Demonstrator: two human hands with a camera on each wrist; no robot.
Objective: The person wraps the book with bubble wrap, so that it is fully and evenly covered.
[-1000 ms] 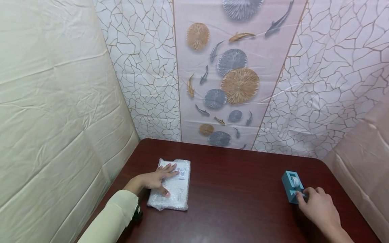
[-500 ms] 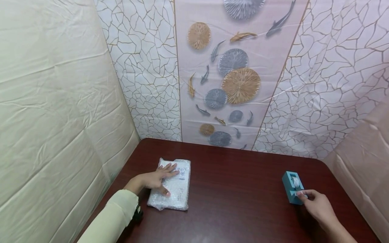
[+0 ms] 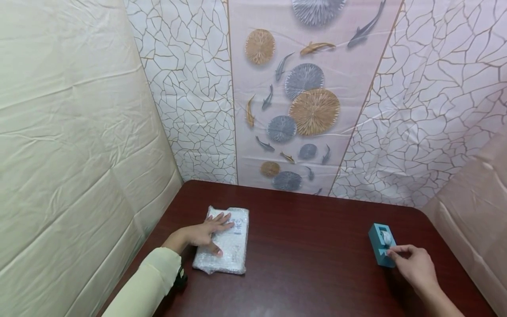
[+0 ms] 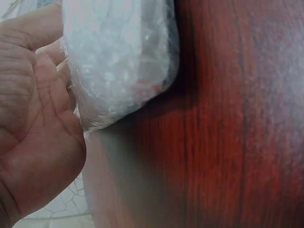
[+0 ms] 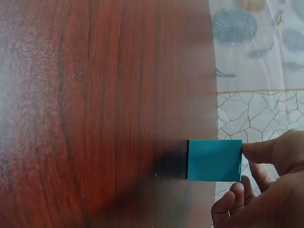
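A flat white item in bubble wrap (image 3: pixel 233 253) lies on the left part of the table. My left hand (image 3: pixel 203 234) rests on top of it with fingers spread. In the left wrist view, the palm (image 4: pixel 38 128) sits beside the wrapped item's end (image 4: pixel 118 52). Toward the right stands a teal tape dispenser (image 3: pixel 376 251) holding a roll of clear tape (image 3: pixel 386 238). My right hand (image 3: pixel 416 267) has its thumb and index fingertips together at the dispenser's front edge, pinching the tape end. The strip itself is too small to make out. The right wrist view shows the dispenser's end face (image 5: pixel 215 160).
The dark red-brown wooden table (image 3: pixel 301 255) has rounded far corners. Behind it hangs a patterned cloth (image 3: pixel 198 110) with fish and round motifs. Cream cloth (image 3: pixel 87 145) closes off the left side, and more cloth hangs at the right. A black object (image 3: pixel 181 280) is at my left wrist.
My right hand's thumb and index finger have come together at the dispenser's front edge, and the hand has shifted slightly. The left hand and wrapped item have stayed in place.
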